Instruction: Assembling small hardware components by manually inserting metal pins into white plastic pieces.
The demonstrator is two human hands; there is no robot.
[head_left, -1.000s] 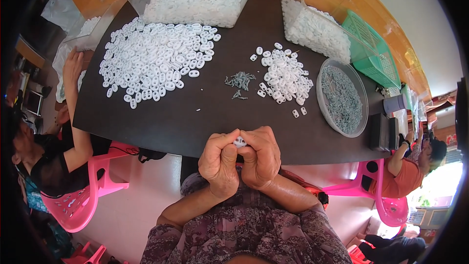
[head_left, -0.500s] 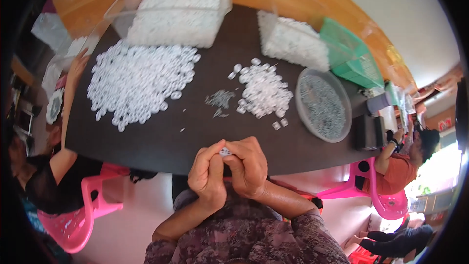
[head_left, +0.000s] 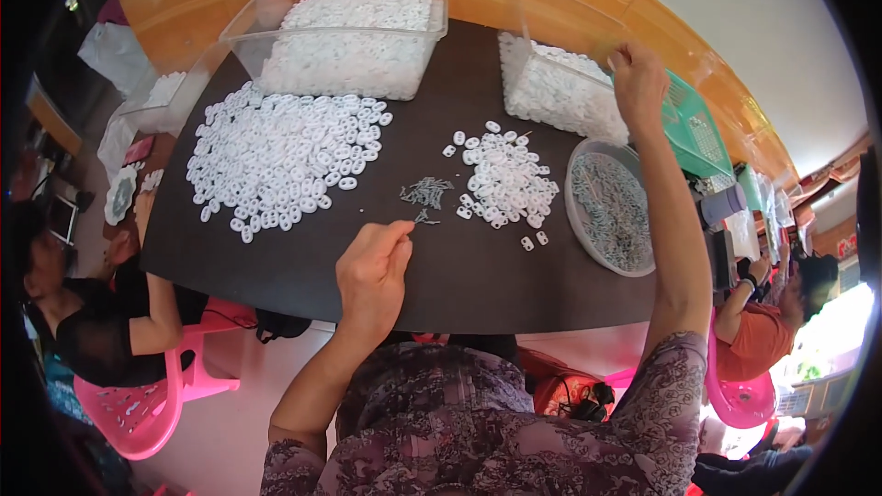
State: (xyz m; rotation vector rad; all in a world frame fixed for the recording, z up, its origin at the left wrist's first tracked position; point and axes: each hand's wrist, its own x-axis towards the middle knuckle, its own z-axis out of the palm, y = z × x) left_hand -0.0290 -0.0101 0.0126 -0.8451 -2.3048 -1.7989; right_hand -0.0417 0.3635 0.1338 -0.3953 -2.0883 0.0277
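Note:
My left hand (head_left: 372, 266) is over the table's near part, its fingers closed, tips beside a small heap of thin grey screws (head_left: 427, 191). Whatever those fingers hold, if anything, is hidden. My right hand (head_left: 640, 87) is reached out to the far right, between a clear bin of white pieces (head_left: 560, 92) and a green plastic basket (head_left: 703, 133). Its fingers are curled together, and what may be in them does not show. To the right of the screws lies a small pile of white plastic pieces with holes (head_left: 508, 182).
A larger pile of white oval two-hole pieces (head_left: 285, 161) spreads across the table's left. Behind it stands a big clear bin (head_left: 335, 35). A round tub of grey screws (head_left: 611, 207) sits under my right forearm. People sit on pink chairs at left (head_left: 138, 404) and right (head_left: 740, 395).
My hands were together at the table edge around a small white piece. They have parted: the right reached far right toward the basket, the left moved slightly forward toward the screws.

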